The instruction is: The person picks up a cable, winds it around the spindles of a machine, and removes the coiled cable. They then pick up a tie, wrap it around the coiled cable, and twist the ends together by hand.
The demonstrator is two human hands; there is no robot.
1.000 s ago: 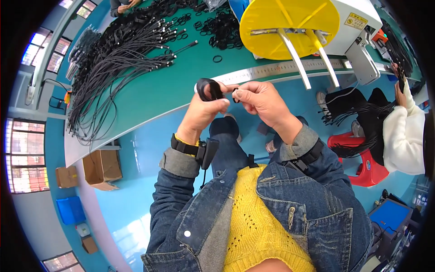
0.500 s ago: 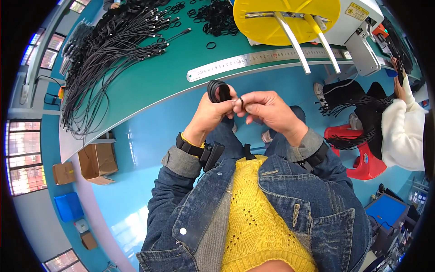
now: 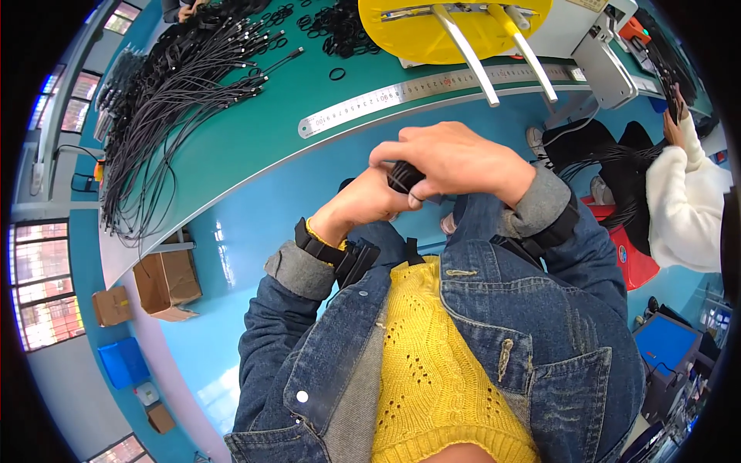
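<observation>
In front of my body, just off the table's near edge, both hands meet around a coiled black cable (image 3: 404, 177). My left hand (image 3: 363, 199) is closed on the coil from the left, its thumb along the lower side. My right hand (image 3: 461, 158) reaches over the top, fingers curled across the coil and thumb pressed beneath it. The fingers hide much of the coil. Whether the small black band seen on the right fingers earlier is around the cable cannot be made out.
On the green table (image 3: 224, 147) lie a large pile of black cables (image 3: 174, 108), several black rings (image 3: 340, 27), a loose ring (image 3: 337, 74) and a steel ruler (image 3: 378, 99). A machine with a yellow disc (image 3: 409, 35) stands behind. Another person (image 3: 687, 201) sits at right near a red stool (image 3: 637, 251).
My right hand has gone from pinching a small black band beside the coil to wrapping over the coil. The coil has turned and shifted slightly right and down. The whole view has shifted a little.
</observation>
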